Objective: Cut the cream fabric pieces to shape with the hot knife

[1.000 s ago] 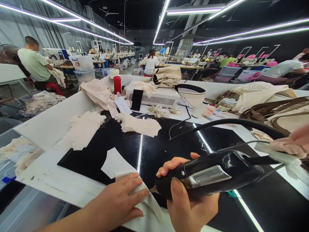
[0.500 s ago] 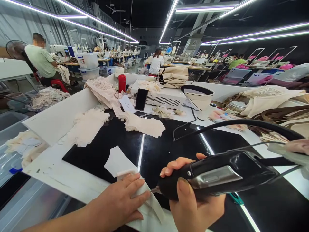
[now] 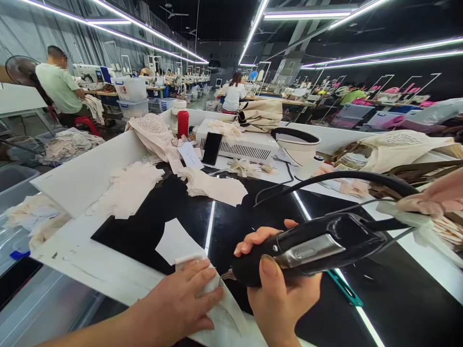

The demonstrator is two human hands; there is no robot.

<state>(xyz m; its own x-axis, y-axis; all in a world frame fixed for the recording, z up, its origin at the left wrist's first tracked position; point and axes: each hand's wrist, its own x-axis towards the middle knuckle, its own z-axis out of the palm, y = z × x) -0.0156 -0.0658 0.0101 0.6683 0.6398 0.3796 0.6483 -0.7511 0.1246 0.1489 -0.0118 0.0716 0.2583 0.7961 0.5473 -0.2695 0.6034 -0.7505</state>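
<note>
My left hand (image 3: pixel 184 294) lies flat with its fingers stretched out, pressing a cream fabric piece (image 3: pixel 231 306) onto a white card-like piece (image 3: pixel 179 243). In my right hand (image 3: pixel 282 289) is a black corded handheld power tool (image 3: pixel 318 250) with a silver plate on its side. Its thin metal tip (image 3: pixel 227 275) points left and sits at the fabric's edge, close to my left fingertips; whether it touches cannot be made out. A teal-handled tool (image 3: pixel 345 287) lies behind my right hand on the black work surface (image 3: pixel 383 294).
Cream fabric pieces (image 3: pixel 217 187) and a fabric pile (image 3: pixel 132 188) lie ahead. Beyond are a phone (image 3: pixel 211 148), a red bottle (image 3: pixel 183 124) and a white vented box (image 3: pixel 249 144). At right, what looks like another person's hand (image 3: pixel 439 193) is by the tool's cord (image 3: pixel 361 177).
The power tool and my right hand have shifted a little left, uncovering more of the teal-handled tool. The hand by the cord has come further into view. My left hand stays nearly still.
</note>
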